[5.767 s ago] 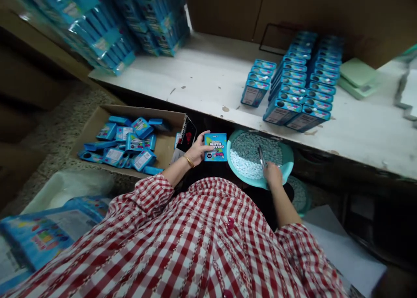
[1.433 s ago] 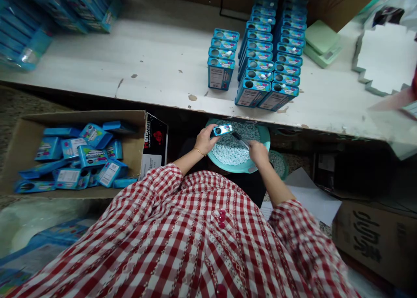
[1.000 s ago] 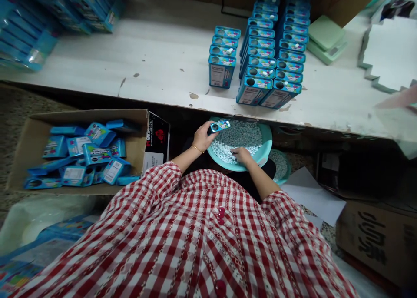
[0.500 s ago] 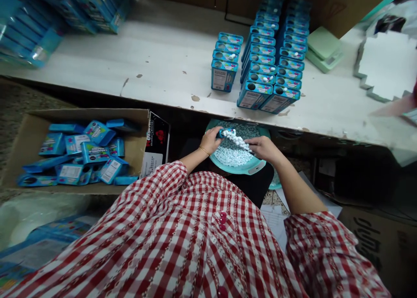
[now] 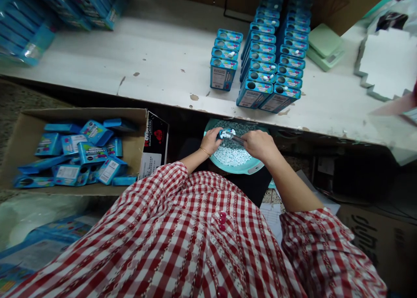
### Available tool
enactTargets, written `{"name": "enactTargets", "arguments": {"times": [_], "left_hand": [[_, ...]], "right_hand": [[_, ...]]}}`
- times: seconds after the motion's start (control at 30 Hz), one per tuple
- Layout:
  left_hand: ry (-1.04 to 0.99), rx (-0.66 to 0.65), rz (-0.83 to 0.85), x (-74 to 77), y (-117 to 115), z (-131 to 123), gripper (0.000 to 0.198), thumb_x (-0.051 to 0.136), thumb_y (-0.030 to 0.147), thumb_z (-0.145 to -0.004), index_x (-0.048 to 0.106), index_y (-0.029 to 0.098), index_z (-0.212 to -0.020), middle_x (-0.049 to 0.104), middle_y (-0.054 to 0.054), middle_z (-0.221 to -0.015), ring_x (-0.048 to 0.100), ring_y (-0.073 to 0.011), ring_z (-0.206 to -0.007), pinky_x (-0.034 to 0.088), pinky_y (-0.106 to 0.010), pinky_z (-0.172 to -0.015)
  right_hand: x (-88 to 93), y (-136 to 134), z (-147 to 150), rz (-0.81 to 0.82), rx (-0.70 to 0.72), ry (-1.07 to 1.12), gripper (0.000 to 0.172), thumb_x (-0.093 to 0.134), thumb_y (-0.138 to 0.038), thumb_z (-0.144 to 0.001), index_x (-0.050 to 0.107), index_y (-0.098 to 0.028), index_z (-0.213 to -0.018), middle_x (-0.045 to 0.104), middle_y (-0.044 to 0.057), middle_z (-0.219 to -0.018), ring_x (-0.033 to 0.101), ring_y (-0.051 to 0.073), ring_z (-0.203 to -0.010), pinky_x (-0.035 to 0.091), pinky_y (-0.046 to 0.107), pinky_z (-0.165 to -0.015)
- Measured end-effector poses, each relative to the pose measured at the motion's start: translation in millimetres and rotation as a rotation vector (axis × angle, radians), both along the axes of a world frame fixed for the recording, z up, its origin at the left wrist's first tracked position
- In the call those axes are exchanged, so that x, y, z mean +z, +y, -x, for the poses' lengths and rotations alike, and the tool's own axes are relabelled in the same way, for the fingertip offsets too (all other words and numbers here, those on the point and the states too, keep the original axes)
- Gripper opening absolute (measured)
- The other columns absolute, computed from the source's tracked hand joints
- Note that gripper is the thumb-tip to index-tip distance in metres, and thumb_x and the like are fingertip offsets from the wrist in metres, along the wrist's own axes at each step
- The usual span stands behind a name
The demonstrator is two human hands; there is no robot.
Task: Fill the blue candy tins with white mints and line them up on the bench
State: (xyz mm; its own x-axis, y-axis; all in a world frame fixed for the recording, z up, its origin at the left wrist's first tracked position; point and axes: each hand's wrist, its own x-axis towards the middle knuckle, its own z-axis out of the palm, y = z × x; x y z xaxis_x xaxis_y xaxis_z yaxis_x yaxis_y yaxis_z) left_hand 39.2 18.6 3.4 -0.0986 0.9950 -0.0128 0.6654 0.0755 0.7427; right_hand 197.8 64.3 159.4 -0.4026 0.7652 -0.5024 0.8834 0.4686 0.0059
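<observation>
My left hand (image 5: 211, 140) is wrapped round a small blue candy box (image 5: 220, 134) above a turquoise basin (image 5: 250, 169). White mints (image 5: 227, 133) are heaped at the top of that box. My right hand (image 5: 259, 144) grips a narrow scoop (image 5: 239, 139), its tip against the mints at the box; the scoop's exact shape is partly hidden. Loose white candies (image 5: 232, 155) fill the basin below both hands, which sits at my lap by the table edge.
On the white table (image 5: 156, 63) stand a short row of blue boxes (image 5: 223, 75) and two long rows (image 5: 256, 94). A green scale (image 5: 325, 46) is behind them. To the left, a cardboard carton (image 5: 81, 113) holds several blue boxes. Packed blue boxes (image 5: 94, 7) stand at the far left.
The scoop was heaped with mints; now it carries few and the mints are bunched at the box's top. My right hand has turned and moved slightly up. My left hand stays put.
</observation>
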Motion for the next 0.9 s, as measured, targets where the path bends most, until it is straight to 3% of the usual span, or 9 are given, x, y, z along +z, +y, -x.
{"name": "enactTargets", "arguments": {"times": [0.17,0.27,0.4,0.53,0.67,0.77,0.9], "left_hand": [[-0.011,0.01,-0.017,0.2,-1.3,0.1,0.037,0.059,0.017,-0.077,0.057,0.017,-0.114,0.063,-0.009,-0.116,0.057,-0.024,-0.108,0.044,-0.037,-0.097],[0.012,-0.019,-0.083,5.9,-5.2,2.5,0.037,0.056,0.016,-0.078,0.057,0.018,-0.115,0.062,-0.008,-0.118,0.055,-0.0234,-0.11,0.043,-0.038,-0.098],[0.078,-0.097,-0.179,18.2,-9.5,9.6,0.04,0.051,0.011,-0.077,0.056,0.017,-0.117,0.062,-0.008,-0.12,0.052,-0.0224,-0.115,0.04,-0.038,-0.102],[0.098,-0.018,-0.173,25.3,-10.3,18.6,0.037,0.055,0.02,-0.08,0.056,0.017,-0.117,0.063,-0.008,-0.118,0.055,-0.0228,-0.108,0.044,-0.037,-0.097],[0.091,0.069,-0.128,25.3,-10.5,25.5,0.036,0.059,0.025,-0.08,0.057,0.018,-0.115,0.064,-0.007,-0.114,0.058,-0.0223,-0.101,0.046,-0.035,-0.092],[0.069,0.106,-0.104,23.2,-10.6,27.7,0.036,0.061,0.026,-0.079,0.057,0.018,-0.114,0.065,-0.006,-0.113,0.059,-0.0219,-0.098,0.046,-0.034,-0.09],[0.036,0.113,-0.099,20.1,-10.2,29.1,0.036,0.063,0.026,-0.078,0.057,0.019,-0.113,0.065,-0.005,-0.113,0.06,-0.0215,-0.097,0.046,-0.034,-0.089]], "right_hand": [[-2.4,-3.2,-35.5,-0.037,-0.004,0.131,0.035,0.044,-0.023,-0.086,0.071,-0.027,-0.108,0.07,0.007,-0.108,0.063,0.023,-0.097,0.045,0.029,-0.079],[-20.4,-1.2,-65.2,-0.072,-0.104,0.211,0.036,0.042,-0.025,-0.089,0.068,-0.026,-0.114,0.068,0.005,-0.113,0.062,0.022,-0.101,0.044,0.027,-0.08],[-74.6,-5.3,-72.2,-0.053,-0.201,0.09,0.04,0.034,-0.019,-0.093,0.059,-0.019,-0.125,0.064,0.011,-0.12,0.06,0.022,-0.101,0.043,0.027,-0.078],[-138.3,-20.2,-37.7,0.058,-0.102,0.024,0.04,0.029,-0.009,-0.092,0.057,-0.013,-0.121,0.062,0.017,-0.118,0.059,0.021,-0.103,0.043,0.028,-0.08],[-177.6,-27.6,-16.5,0.164,-0.051,0.047,0.039,0.036,-0.01,-0.09,0.057,-0.017,-0.122,0.066,0.015,-0.11,0.062,0.021,-0.1,0.044,0.03,-0.083],[-187.5,-23.3,-22.5,0.227,-0.041,0.1,0.04,0.043,-0.011,-0.086,0.06,-0.022,-0.12,0.068,0.011,-0.11,0.062,0.02,-0.099,0.044,0.028,-0.082],[-182.0,-15.8,-40.3,0.266,-0.059,0.234,0.036,0.046,-0.011,-0.083,0.064,-0.021,-0.114,0.069,0.004,-0.108,0.062,0.015,-0.095,0.044,0.022,-0.08]]}}
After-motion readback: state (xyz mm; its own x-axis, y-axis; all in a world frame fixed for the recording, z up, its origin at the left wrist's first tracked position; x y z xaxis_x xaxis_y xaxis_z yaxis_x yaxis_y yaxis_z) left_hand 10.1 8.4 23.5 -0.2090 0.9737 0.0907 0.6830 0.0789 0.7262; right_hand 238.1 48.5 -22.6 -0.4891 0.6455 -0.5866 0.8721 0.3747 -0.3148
